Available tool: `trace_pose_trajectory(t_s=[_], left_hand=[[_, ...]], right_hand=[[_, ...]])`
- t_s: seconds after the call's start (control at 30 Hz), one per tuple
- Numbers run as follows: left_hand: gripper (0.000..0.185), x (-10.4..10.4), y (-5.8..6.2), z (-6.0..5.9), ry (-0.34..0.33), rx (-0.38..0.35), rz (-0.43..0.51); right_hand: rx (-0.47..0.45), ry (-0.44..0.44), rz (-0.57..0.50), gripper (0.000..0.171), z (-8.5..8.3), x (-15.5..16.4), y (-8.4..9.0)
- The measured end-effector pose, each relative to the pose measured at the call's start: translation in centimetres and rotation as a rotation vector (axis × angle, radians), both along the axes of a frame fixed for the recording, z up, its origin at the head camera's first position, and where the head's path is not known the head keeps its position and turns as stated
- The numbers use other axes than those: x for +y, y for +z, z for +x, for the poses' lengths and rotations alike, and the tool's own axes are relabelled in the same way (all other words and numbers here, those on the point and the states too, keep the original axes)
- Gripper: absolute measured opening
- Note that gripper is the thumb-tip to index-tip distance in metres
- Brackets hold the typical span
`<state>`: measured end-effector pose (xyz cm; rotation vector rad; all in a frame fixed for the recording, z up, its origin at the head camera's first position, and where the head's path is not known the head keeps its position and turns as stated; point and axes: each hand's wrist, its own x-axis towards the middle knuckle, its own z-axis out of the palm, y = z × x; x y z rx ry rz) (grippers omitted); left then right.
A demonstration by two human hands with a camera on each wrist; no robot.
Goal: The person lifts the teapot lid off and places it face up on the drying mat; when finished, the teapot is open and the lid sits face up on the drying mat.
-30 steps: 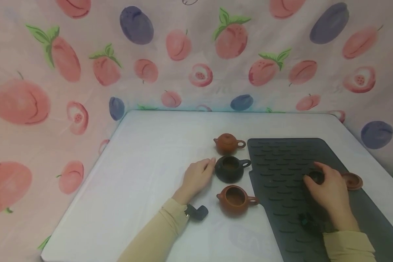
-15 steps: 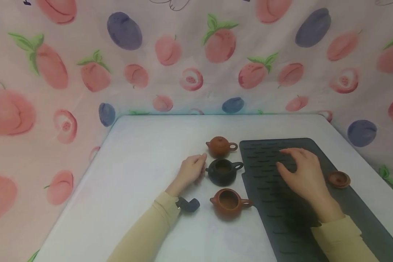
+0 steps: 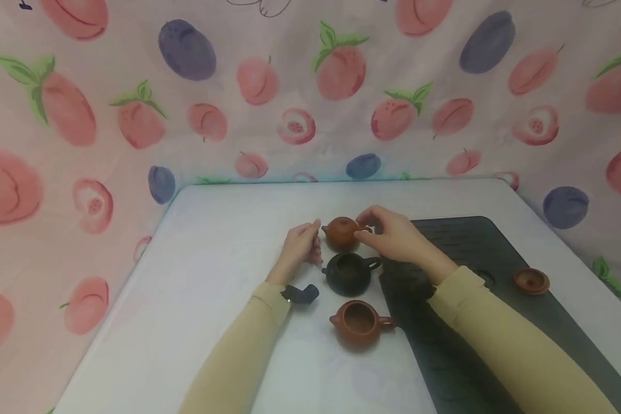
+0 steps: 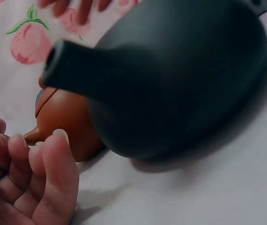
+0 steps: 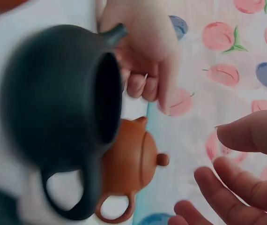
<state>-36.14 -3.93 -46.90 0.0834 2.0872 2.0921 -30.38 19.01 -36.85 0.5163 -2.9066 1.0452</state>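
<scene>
Step in hand, prob.: R reach to lidded teapot (image 3: 340,234), at far end of pot row on desk (image 3: 227,253), just beyond black teapot (image 3: 348,279).

R hand (image 3: 393,234): grip wide, thumb & fingers apart, nothing held. L hand (image 3: 297,247): fingers loosely curled, nothing held, by the spout (image 4: 32,136).

To do well (my judgement): if lid's wanted, pinch knob (image 5: 162,160) w/ thumb & index, lift straight up; L steadies body lightly, no push on spout. Keep R wrist off black pot's handle (image 5: 84,194), v. close.

Views: head has R hand overlapping lidded pot's handle, contact unclear; R wrist shows the handle whole, fingers apart from it. L wrist: spout at L fingertips, can't tell if touching; black pot blocks much. Head only: brown lid (image 3: 531,282) on dark mat (image 3: 463,236), open brown teapot (image 3: 357,338) nearest.
</scene>
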Motion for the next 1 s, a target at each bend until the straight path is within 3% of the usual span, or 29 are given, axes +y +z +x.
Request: trace_pose_trajectory(t_s=[0.1,0.37,0.5,0.8,1.0], left_hand=[[0.049,0.3,0.0,-0.6,-0.019,0.015,-0.034],[0.055,0.9,0.1,-0.7,-0.052,0.11,-0.301],[0.053,1.1,-0.1,-0.6,-0.039,0.096,-0.305],[0.043,1.4,-0.1,-0.6,-0.035,0.106,-0.32],[0.045,1.4,-0.2,-0.6,-0.021,0.114,-0.337]], right_hand=[[-0.004,-0.011,0.026,0.03,-1.7,-1.6,0.3],[-0.035,-0.095,0.145,0.033,-5.1,-3.5,-0.7],[-0.055,-0.114,0.215,0.036,-5.5,-4.2,-1.5],[-0.078,-0.217,0.325,0.046,-5.7,-4.6,-1.6],[-0.068,-0.211,0.368,0.054,-6.0,-4.7,-1.9]])
